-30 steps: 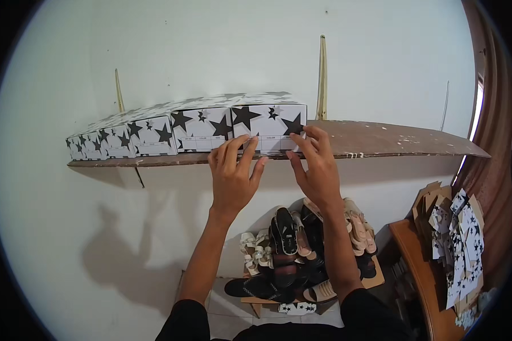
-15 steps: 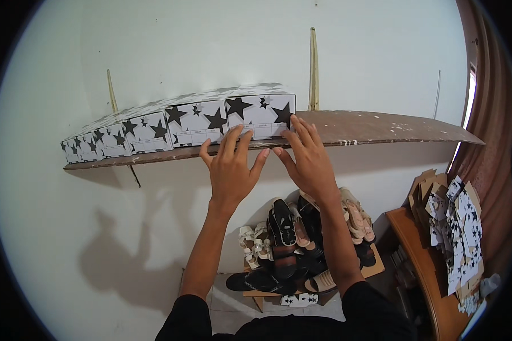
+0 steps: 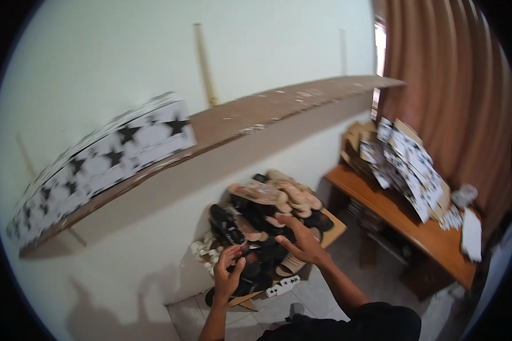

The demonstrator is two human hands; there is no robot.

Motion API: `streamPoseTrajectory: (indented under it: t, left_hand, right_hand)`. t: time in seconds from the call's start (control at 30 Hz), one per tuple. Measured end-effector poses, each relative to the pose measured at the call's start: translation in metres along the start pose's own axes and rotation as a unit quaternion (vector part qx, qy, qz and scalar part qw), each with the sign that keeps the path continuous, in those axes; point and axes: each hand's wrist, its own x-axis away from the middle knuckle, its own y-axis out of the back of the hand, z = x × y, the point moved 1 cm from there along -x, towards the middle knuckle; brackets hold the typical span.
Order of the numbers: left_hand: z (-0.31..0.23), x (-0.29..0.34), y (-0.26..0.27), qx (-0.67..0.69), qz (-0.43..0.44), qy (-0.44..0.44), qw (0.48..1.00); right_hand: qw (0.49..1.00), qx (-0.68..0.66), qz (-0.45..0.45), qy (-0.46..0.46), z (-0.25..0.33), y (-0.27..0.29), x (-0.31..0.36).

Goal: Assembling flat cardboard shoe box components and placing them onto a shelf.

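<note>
Both of my hands are off the boxes and in front of a heap of footwear. My left hand (image 3: 228, 277) is empty, its fingers loosely bent and the thumb apart, before dark shoes (image 3: 255, 273). To its right, my right hand (image 3: 302, 243) holds nothing, with fingers stretched out and thumb spread, over the beige slides (image 3: 290, 263). Whether either hand touches the footwear, I cannot tell. A row of white shoe boxes (image 3: 148, 139) with black stars stands on the brown wall shelf (image 3: 284, 105), at its left part, blurred by motion.
The footwear lies on a low wooden bench (image 3: 334, 228), with a star-printed box piece (image 3: 283, 286) beneath it. At the right, a wooden desk (image 3: 392, 219) bears flattened star-printed cartons (image 3: 409, 165) and a clear plastic bag (image 3: 464, 195). A brown curtain (image 3: 444, 74) hangs behind.
My hands have left the front of the shoe boxes and dropped toward the footwear. The view has swung right and down, bringing more of the desk and curtain in. The boxes remain on the shelf.
</note>
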Motion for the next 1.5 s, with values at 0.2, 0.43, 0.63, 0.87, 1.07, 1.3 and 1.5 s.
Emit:
streamPoseTrajectory:
  t: [0.2,0.43,0.63,0.87,1.07,1.3,1.5]
  left_hand:
    - [0.036,0.006,-0.107,0.164,0.121,0.121,0.971]
    - [0.037,0.007,-0.283,0.175,0.294,0.138,0.929]
    - [0.011,0.042,-0.442,0.17,0.399,0.144,0.889]
    - [-0.023,0.066,-0.577,0.165,0.468,0.131,0.858]
    - [-0.024,0.058,-0.637,0.163,0.465,0.127,0.861]
    - [0.002,0.018,-0.696,0.158,0.434,0.145,0.875]
    - [0.032,-0.051,-0.758,0.182,0.414,0.147,0.88]
  right_hand:
    - [0.972,0.028,-0.075,-0.22,-0.061,0.053,0.127]
    - [0.906,0.062,-0.259,-0.328,-0.077,0.163,0.249]
    - [0.854,0.068,-0.364,-0.364,-0.082,0.258,0.351]
    - [0.823,0.093,-0.418,-0.373,-0.096,0.351,0.428]
    - [0.805,0.064,-0.445,-0.388,-0.129,0.399,0.445]
    - [0.824,0.048,-0.413,-0.384,-0.203,0.441,0.428]
    - [0.839,0.065,-0.38,-0.384,-0.276,0.49,0.385]
